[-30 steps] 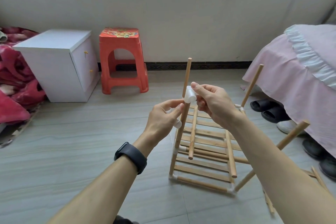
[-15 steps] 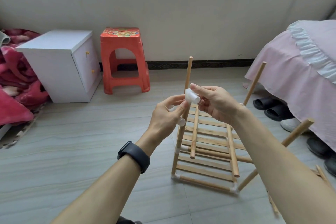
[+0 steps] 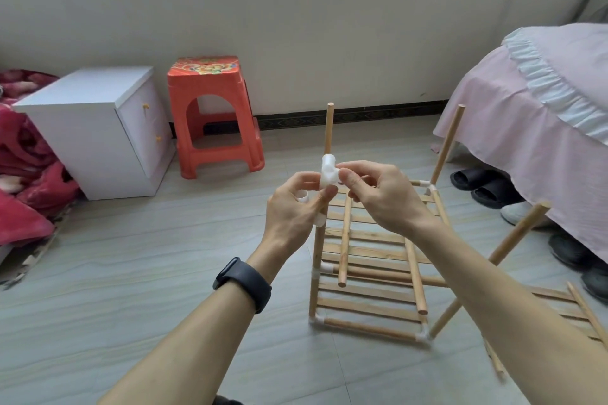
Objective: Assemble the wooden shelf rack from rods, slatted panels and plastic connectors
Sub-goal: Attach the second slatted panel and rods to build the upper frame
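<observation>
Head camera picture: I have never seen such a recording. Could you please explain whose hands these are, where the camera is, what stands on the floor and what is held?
There is no machine. A person wears the camera on the head, so you look down at their own arms. The left hand and right hand together pinch a white plastic connector in their fingers; the left also holds spare white pieces. On the floor stands the half-built wooden rack of rods and slats. Behind it are a red stool, a white cabinet and, at right, a bed.
</observation>
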A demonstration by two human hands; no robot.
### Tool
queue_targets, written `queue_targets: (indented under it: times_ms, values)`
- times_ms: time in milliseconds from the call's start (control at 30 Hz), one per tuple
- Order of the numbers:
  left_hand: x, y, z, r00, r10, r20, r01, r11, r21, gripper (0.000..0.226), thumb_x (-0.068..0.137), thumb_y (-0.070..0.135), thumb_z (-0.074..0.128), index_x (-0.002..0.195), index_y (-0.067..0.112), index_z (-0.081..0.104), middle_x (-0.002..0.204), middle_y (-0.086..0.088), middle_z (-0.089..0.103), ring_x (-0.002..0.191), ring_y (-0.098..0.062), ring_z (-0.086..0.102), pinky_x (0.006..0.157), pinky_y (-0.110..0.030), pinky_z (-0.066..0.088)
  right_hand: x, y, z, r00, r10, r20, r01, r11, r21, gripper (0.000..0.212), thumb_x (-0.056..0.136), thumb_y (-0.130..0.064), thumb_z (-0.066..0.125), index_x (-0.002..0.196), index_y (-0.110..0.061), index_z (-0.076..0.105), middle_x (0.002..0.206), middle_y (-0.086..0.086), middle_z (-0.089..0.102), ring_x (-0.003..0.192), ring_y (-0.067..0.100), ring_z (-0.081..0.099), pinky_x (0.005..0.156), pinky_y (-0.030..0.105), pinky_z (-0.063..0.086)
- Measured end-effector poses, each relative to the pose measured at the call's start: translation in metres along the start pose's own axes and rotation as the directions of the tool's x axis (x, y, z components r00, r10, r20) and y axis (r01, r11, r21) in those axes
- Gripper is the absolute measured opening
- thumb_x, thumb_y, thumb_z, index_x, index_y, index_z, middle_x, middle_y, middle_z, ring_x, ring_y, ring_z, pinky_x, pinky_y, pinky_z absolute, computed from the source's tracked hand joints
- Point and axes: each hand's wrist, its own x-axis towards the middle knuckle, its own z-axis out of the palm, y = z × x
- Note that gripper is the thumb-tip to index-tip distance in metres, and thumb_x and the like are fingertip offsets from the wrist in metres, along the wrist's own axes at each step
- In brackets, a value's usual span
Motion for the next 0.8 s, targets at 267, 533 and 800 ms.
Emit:
queue_targets:
  times_ms: [267, 533, 800]
  values:
    - [0.005, 0.016, -0.002, 0.999, -0.007, -0.048, 0.005, 0.999, -0.047, 0.041, 0.091, 0.065, 0.057, 0.120, 0.037, 0.063, 0.099, 0.021, 0.071, 0.097, 0.004, 0.066, 0.082, -0.021, 0.051, 0.002, 0.002, 0.002, 0.999, 0.034, 0.022, -0.036, 0.995, 0.089, 0.030, 0.102, -0.036, 0.057, 0.123, -0.020, 0.069, 0.096, -0.001, 0.072, 0.088, 0.015, 0.068, 0.076, 0.033, 0.059]
    - [0.015, 0.014, 0.001, 0.993, -0.114, 0.040, 0.119, 0.979, -0.165, 0.035, 0.098, 0.043, 0.061, 0.128, 0.027, 0.068, 0.100, 0.019, 0.075, 0.090, 0.007, 0.067, 0.074, -0.017, 0.050, 0.000, 0.007, 0.001, 0.999, 0.036, 0.012, -0.038, 0.992, 0.123, 0.032, 0.098, -0.038, 0.064, 0.122, -0.020, 0.073, 0.105, -0.007, 0.076, 0.100, 0.009, 0.070, 0.085, 0.031, 0.059]
    - [0.011, 0.015, -0.002, 0.988, -0.141, 0.059, 0.150, 0.969, -0.194, 0.039, 0.094, 0.052, 0.063, 0.127, 0.033, 0.066, 0.102, 0.023, 0.072, 0.096, 0.004, 0.067, 0.079, -0.027, 0.053, -0.001, 0.003, 0.005, 0.997, 0.078, 0.012, -0.079, 0.988, 0.135, 0.031, 0.101, -0.037, 0.059, 0.124, -0.021, 0.072, 0.105, -0.004, 0.074, 0.102, 0.015, 0.069, 0.079, 0.035, 0.059]
